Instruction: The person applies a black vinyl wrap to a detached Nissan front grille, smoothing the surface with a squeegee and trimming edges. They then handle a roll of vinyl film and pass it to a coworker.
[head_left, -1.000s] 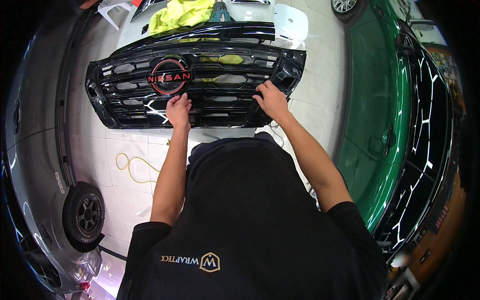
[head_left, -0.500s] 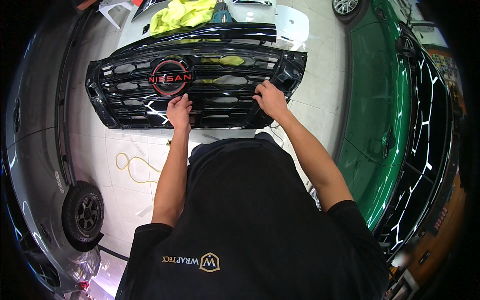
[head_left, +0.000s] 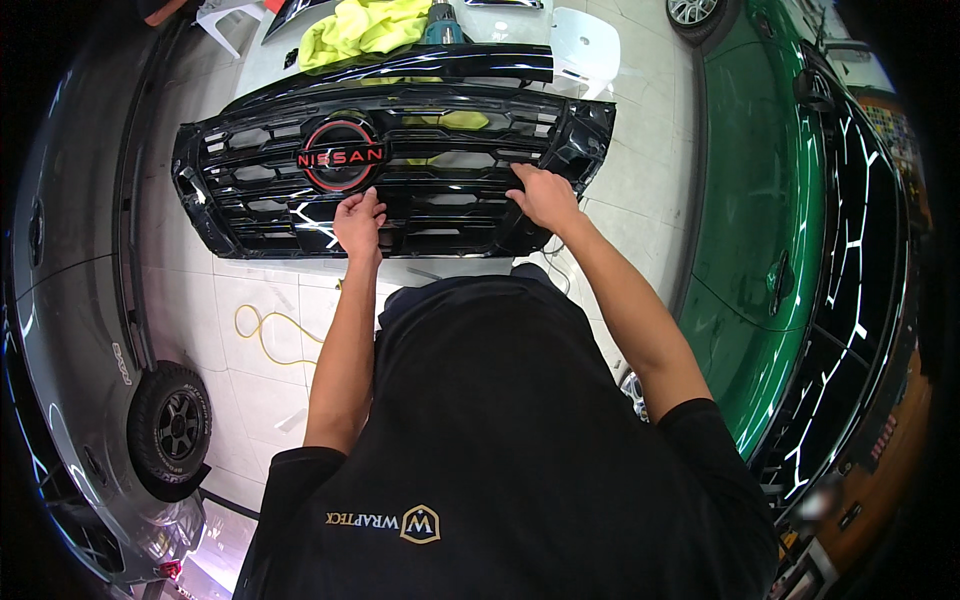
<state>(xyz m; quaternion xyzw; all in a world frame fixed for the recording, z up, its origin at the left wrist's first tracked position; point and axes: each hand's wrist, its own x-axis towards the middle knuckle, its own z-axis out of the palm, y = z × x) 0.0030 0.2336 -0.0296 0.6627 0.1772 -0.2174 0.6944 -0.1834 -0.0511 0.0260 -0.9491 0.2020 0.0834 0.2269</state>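
A glossy black car grille (head_left: 455,205) lies across a table in front of me. On its left half sits a round emblem (head_left: 341,187) with a red ring and red lettering on a dark bar. My left hand (head_left: 359,225) is closed just below the emblem's lower right edge, fingers curled and thumb pointing up; whatever it pinches, if anything, is too small to make out. Over the grille's right part, my right hand (head_left: 548,203) rests with index finger stretched forward onto a slat and thumb apart. Nothing shows between those fingers.
Beyond the grille are a yellow cloth (head_left: 362,28), a teal power tool (head_left: 443,24) and a white stool (head_left: 585,45). A grey vehicle (head_left: 75,260) stands at left, a green car (head_left: 745,230) at right. A yellow cord (head_left: 262,335) loops over the tiled floor.
My right hand has shifted slightly to the right, its index finger stretching straighter along the slat and its thumb further apart. The left hand and the grille stay in place.
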